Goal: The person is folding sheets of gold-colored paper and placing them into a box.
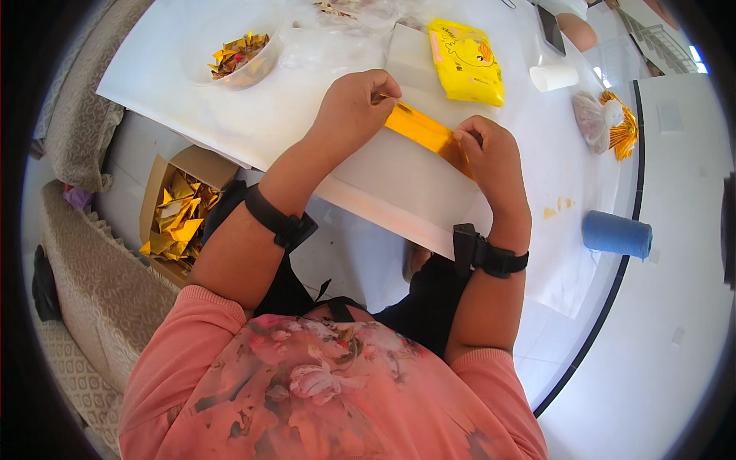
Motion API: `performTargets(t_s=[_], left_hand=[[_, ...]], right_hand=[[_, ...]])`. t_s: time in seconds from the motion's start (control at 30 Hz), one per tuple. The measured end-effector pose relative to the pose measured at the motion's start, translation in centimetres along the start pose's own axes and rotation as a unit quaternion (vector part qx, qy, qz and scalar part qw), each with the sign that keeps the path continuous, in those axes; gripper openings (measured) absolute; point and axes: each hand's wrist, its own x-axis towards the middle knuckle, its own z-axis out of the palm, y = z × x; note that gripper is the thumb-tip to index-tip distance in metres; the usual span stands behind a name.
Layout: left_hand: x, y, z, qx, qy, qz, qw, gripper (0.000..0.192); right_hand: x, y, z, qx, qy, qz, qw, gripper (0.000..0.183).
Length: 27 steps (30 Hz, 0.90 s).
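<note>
Between my two hands a strip of shiny gold foil paper (422, 131) is stretched above the near part of the white-covered table (322, 138). My left hand (359, 106) pinches its upper left end between thumb and fingers. The other end, lower on the right, is pinched by my right hand (489, 149). Just beyond the strip lies a yellow soft pack of tissues or wipes (467, 62) with a cartoon duck on it. A clear plastic bowl (270, 66) at the upper left holds folded gold foil pieces (238, 52).
Down at my left, a cardboard box (150, 201) holds folded gold pieces. Toward the right are a blue thread cone (617, 234), a gold foil bundle (624, 126), a plastic bag (592, 122), a white roll (554, 77) and a phone (551, 29). Part of another person (577, 31) shows beyond.
</note>
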Motion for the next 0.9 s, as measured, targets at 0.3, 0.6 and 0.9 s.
performTargets(t_s=[0.3,0.6,0.9], left_hand=[[0.0,1.4,1.0,0.199,0.046,0.124,0.971,0.012],[-2.8,1.6,4.7,0.293,-0.08,0.268,0.914,0.05],[-3.5,0.8,4.5,0.322,-0.09,0.268,0.904,0.062]], right_hand=[[-0.1,0.3,0.4,-0.027,0.012,-0.006,1.0,0.013],[0.1,0.6,1.0,-0.051,0.029,-0.036,0.998,0.013],[0.0,0.4,0.7,-0.038,0.046,-0.016,0.998,0.014]])
